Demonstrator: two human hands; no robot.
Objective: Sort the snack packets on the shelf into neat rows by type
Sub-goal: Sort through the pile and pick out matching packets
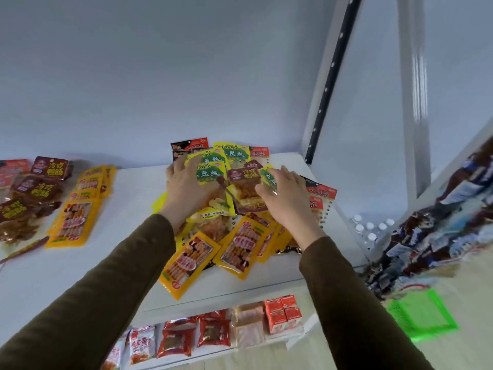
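White shelf point(128, 263), seen from above. Mixed pile of snack packets point(234, 209) sits on the right half, types jumbled and overlapping: yellow-green packets point(210, 166) on top toward the back, one dark-red packet point(244, 176) in the middle, orange-yellow packets point(186, 263) fanned out at the near edge, red-and-black packets point(190, 145) poking out at the back and right. Left hand point(186, 188) lies palm-down on the yellow-green packets, fingers spread and mostly straight, grip wide, holding nothing that shows. Right hand point(285, 193) rests on the right side of the pile, fingers spread over a green-printed packet point(268, 177); thumb seems to touch it, but whether it pinches I cannot tell. Both sleeves dark olive. On the left of the shelf, apart from the pile: a group of dark-red packets point(40, 188) and, just beside it, a stack of orange-yellow packets point(77, 217). Lower shelf point(280, 340) carries red packets and small red cartons point(284, 313).
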